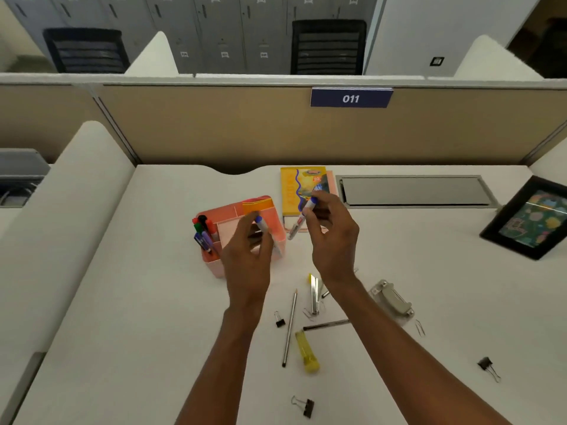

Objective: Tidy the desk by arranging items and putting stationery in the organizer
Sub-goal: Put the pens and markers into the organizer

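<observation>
White desk [122, 302], tan partition [214, 127] at the back, plate 011 [350, 99]. Pink organizer [211, 265] mid-desk, pens [204, 233] standing in its left slot. Left hand [248, 259] over the organizer, pinching a blue-capped marker [261, 224]. Right hand [333, 240] just right of it, pinching a second marker [302, 216]. Pencil [290, 328], yellow cutter [306, 352] and binder clips [279, 319] loose in front of the organizer. Yellow book [291, 191] behind it.

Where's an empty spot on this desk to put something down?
Biggest bare patch: left of the pink organizer, out to the white divider. Another sits between the grey hatch, the picture frame and the grey metal piece. Crowded: around the pencil, yellow tool and binder clips.
</observation>
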`<action>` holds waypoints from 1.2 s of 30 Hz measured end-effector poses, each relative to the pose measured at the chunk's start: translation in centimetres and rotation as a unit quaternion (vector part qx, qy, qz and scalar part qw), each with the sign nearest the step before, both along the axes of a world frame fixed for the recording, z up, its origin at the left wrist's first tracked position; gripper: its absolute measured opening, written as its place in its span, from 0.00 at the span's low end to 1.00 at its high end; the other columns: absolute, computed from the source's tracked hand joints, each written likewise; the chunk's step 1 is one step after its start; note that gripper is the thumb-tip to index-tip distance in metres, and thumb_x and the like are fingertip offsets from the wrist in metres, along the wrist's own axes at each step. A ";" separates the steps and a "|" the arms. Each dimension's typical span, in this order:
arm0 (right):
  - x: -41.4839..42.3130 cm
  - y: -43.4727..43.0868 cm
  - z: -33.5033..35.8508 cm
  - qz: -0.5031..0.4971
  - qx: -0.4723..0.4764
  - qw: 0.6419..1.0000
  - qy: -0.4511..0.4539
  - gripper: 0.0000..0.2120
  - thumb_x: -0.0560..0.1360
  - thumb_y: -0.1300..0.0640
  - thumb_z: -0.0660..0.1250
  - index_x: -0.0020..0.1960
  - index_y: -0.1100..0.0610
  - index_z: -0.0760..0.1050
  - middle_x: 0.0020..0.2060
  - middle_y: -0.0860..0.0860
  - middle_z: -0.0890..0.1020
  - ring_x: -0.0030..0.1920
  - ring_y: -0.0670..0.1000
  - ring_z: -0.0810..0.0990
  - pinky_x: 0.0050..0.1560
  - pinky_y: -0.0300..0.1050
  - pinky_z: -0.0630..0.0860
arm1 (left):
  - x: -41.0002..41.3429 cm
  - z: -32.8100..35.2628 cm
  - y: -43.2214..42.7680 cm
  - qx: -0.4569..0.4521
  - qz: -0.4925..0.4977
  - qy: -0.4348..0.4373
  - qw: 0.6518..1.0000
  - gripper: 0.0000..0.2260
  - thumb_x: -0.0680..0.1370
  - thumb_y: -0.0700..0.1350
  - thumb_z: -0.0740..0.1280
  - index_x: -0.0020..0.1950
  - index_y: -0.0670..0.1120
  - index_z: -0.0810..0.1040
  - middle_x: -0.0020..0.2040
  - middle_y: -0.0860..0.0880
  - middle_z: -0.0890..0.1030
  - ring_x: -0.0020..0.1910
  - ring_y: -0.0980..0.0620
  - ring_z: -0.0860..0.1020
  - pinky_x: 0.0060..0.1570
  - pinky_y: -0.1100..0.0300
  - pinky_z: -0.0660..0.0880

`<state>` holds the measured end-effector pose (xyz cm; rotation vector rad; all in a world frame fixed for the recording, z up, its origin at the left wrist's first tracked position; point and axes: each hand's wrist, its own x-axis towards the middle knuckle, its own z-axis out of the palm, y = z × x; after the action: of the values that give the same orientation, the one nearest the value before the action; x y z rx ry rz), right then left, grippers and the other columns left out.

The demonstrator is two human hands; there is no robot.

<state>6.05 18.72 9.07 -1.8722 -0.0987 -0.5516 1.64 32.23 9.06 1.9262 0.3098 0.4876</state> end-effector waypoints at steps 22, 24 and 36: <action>4.8 14.8 -1.2 0.127 -0.053 0.990 0.038 0.12 0.79 0.58 0.69 0.61 0.56 0.77 0.56 0.50 0.83 0.53 0.46 0.82 0.53 0.32 0.77 | 4.4 1.2 12.8 0.066 0.096 -0.049 0.992 0.17 0.78 0.43 0.70 0.67 0.47 0.78 0.63 0.49 0.81 0.53 0.54 0.83 0.54 0.58 0.81; 4.7 15.0 -1.5 0.132 -0.059 0.989 0.039 0.11 0.79 0.58 0.69 0.61 0.56 0.77 0.55 0.50 0.83 0.53 0.46 0.82 0.53 0.34 0.79 | 4.5 0.5 13.0 0.065 0.089 -0.037 0.993 0.17 0.78 0.44 0.70 0.67 0.47 0.78 0.63 0.48 0.81 0.54 0.53 0.84 0.54 0.60 0.80; 3.9 16.1 -3.6 0.182 -0.144 0.969 0.081 0.12 0.81 0.53 0.65 0.61 0.55 0.78 0.58 0.52 0.81 0.56 0.50 0.81 0.61 0.49 0.79 | 3.9 -3.5 13.1 0.110 0.093 0.046 0.989 0.16 0.77 0.45 0.70 0.65 0.46 0.80 0.60 0.46 0.81 0.55 0.48 0.80 0.57 0.50 0.80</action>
<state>10.00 34.83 5.44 -2.1067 -0.4245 -0.1323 5.52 45.33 5.56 2.1490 0.5176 0.5757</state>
